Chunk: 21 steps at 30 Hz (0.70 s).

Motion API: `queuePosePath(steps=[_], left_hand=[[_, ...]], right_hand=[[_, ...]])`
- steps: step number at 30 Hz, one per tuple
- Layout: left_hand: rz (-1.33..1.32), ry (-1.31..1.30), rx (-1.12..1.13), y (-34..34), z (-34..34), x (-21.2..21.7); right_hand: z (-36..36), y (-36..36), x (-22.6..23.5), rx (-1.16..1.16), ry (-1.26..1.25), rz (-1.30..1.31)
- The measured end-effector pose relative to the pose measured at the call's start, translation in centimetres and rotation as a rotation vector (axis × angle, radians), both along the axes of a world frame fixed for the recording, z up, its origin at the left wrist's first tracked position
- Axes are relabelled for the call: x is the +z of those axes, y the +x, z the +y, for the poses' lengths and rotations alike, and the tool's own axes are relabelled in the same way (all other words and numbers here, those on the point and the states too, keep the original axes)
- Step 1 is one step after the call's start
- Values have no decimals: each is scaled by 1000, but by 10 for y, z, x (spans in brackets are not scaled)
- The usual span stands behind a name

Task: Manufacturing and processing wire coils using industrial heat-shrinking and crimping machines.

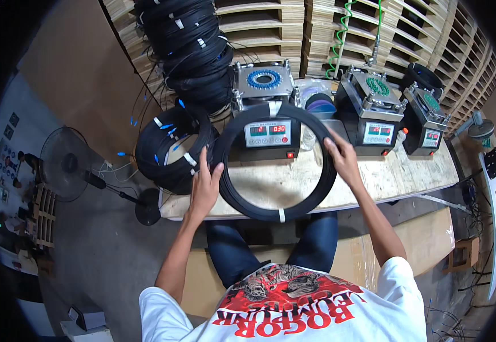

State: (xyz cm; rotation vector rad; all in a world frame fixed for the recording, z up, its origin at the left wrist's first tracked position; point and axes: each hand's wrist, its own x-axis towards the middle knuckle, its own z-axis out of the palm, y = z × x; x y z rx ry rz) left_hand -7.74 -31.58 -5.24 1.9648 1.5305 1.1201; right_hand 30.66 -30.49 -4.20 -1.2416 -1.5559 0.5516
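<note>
A coil of black cable (302, 210), bound with white bands, hangs upright before me above the table's front edge. My left hand (205, 185) closes on its left side, thumb against the cable and index finger pointing up. On its right side, my right hand (343, 159) grips the ring between thumb and fingers. Just beyond my left hand, more black cable coils (151, 154) with blue connector ends lie on the table. Through and behind the ring stands a polishing machine (242, 149) with a lit display and a round blue-studded plate on top.
Two similar machines (367, 128) with green-studded plates stand at the right of the wooden table (396, 176). A tall stack of black coils (196, 51) rises at the back left. A standing fan (68, 162) is at far left, and stacked pallets (276, 28) line the back.
</note>
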Motion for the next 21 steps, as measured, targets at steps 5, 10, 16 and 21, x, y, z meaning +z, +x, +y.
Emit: queuePosePath(steps=[5, 10, 16, 21], left_hand=[[66, -169, -34, -15, -37, -66], [213, -312, -19, -21, -39, -120], [433, -483, 19, -1, -40, -103], [478, -464, 58, 1, -33, -107]], right_hand=[[-36, -10, -79, -103, -458, -222], [-51, -29, -110, -86, -406, -573], [-40, -25, -135, -131, -318, -775], [-30, -27, -141, -164, -340, -892]])
